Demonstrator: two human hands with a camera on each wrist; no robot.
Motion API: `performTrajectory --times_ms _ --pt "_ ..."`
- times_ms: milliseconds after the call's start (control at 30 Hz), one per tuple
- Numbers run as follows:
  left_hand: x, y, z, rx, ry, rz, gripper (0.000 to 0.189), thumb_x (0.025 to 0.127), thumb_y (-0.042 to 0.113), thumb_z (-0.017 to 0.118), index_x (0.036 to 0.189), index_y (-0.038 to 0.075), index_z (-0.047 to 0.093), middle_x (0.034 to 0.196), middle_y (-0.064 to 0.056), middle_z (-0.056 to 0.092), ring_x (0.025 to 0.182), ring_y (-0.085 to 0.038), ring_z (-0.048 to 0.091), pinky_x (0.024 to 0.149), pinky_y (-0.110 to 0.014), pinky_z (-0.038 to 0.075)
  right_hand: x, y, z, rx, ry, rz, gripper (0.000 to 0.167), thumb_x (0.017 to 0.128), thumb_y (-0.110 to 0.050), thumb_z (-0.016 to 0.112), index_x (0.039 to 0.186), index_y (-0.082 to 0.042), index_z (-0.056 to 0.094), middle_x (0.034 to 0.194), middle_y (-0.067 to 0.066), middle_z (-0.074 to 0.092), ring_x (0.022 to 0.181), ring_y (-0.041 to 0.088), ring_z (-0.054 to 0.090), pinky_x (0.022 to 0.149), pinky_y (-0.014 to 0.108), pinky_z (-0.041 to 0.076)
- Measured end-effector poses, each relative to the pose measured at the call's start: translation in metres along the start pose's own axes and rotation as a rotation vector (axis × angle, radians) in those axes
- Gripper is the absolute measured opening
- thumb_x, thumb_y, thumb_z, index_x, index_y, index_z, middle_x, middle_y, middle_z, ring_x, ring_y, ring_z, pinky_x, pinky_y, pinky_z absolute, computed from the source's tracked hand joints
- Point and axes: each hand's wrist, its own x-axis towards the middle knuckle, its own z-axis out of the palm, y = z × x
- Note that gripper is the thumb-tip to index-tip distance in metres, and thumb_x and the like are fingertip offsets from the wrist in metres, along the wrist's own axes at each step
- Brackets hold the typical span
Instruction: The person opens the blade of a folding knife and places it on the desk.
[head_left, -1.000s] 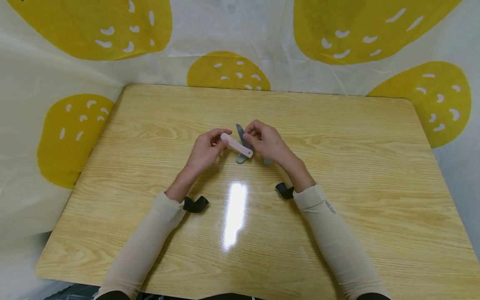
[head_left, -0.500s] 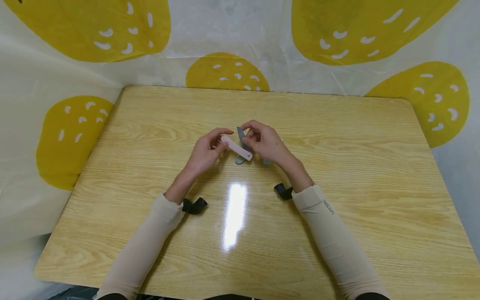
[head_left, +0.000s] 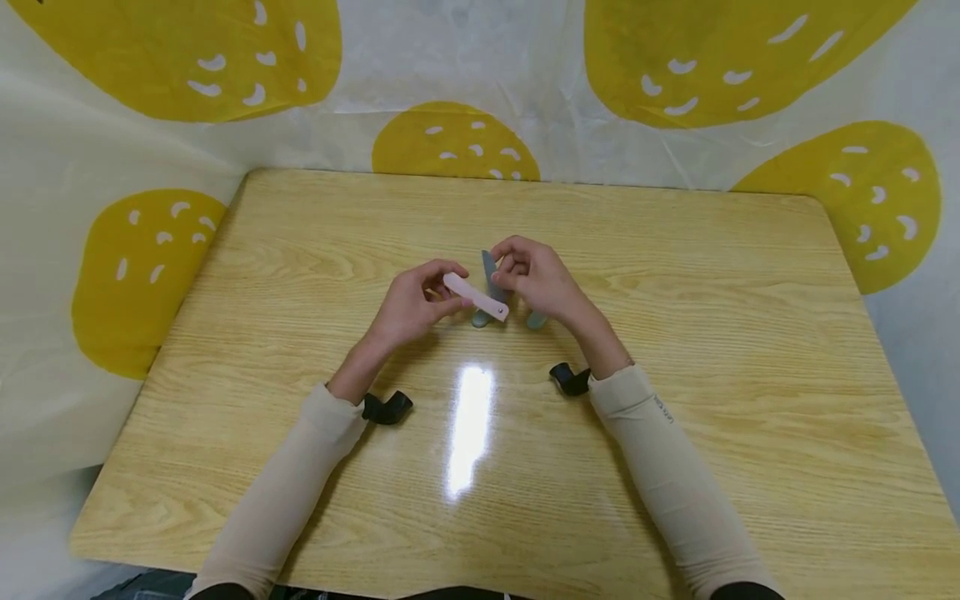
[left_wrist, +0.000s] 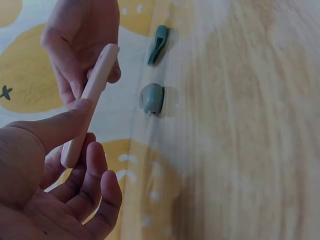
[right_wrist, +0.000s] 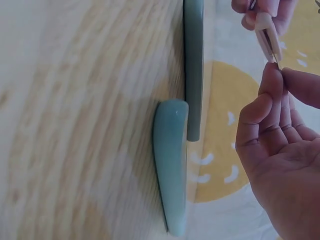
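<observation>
A folding knife with a pale pink handle (head_left: 476, 297) is held above the table, its grey blade (head_left: 490, 273) swung out at an angle. My left hand (head_left: 408, 310) grips the handle, thumb laid along its near side in the left wrist view. Between right thumb and forefinger, my right hand (head_left: 547, 279) pinches the blade; in the right wrist view the slot in the handle (right_wrist: 268, 37) faces the camera. Below lie two green handle-shaped pieces, a lighter rounded one (right_wrist: 170, 165) and a darker one (right_wrist: 194, 75); the hands partly cover both in the head view.
The pieces lie on a wood-grain table (head_left: 675, 250). Black curved mounts (head_left: 388, 408) show at both wrists. A white curtain (head_left: 465, 50) with yellow shapes stands behind the table's far edge and along its sides.
My left thumb has slid along the pink handle towards the pivot. My right hand has shifted slightly right with the blade, uncovering more of the right-hand green piece.
</observation>
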Motion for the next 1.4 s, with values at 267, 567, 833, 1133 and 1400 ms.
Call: performTrajectory --times_ms 267,567,833,1133,1400 --pt "-0.001 -0.004 0.001 0.025 0.059 -0.002 0.034 0.091 0.02 0.082 0.122 0.008 0.073 0.102 -0.011 0.072 0.081 -0.02 0.064 0.065 -0.021 0.051 0.003 0.003 -0.003 0.03 0.042 0.018 0.024 0.101 -0.003 0.063 0.125 0.002 0.06 0.092 0.011 0.065 0.081 0.029 0.065 0.079 0.042 0.057" --pt "-0.001 -0.004 0.001 -0.006 0.13 0.013 0.036 0.09 0.024 0.084 0.119 0.006 0.075 0.098 -0.01 0.075 0.076 -0.018 0.062 0.062 -0.018 0.048 0.005 0.005 -0.008 0.133 0.079 -0.007 0.024 0.101 0.0 0.062 0.123 0.005 0.054 0.09 0.008 0.061 0.076 0.027 0.064 0.077 0.037 0.059" --pt "0.0 0.0 0.001 -0.027 0.14 0.017 0.032 0.089 0.025 0.085 0.116 0.009 0.077 0.098 -0.01 0.075 0.077 -0.019 0.06 0.063 -0.019 0.047 0.006 0.004 -0.016 0.154 0.052 -0.047 0.041 0.099 -0.001 0.064 0.139 0.0 0.055 0.086 0.003 0.062 0.078 0.029 0.066 0.078 0.036 0.058" --pt "-0.002 0.001 0.0 -0.024 0.112 0.053 0.028 0.09 0.022 0.084 0.114 0.01 0.077 0.109 -0.011 0.076 0.084 -0.019 0.063 0.072 -0.022 0.052 0.009 0.005 -0.017 0.187 0.049 -0.067 0.036 0.098 -0.002 0.069 0.133 -0.006 0.06 0.08 0.003 0.066 0.078 0.044 0.065 0.073 0.042 0.061" --pt "-0.003 -0.002 0.0 -0.021 0.077 0.086 0.028 0.091 0.021 0.083 0.116 0.013 0.077 0.106 -0.008 0.076 0.085 -0.018 0.063 0.076 -0.025 0.054 0.008 0.003 -0.017 0.174 0.082 -0.026 0.032 0.098 -0.002 0.068 0.129 -0.006 0.062 0.078 0.002 0.063 0.076 0.043 0.064 0.072 0.042 0.06"
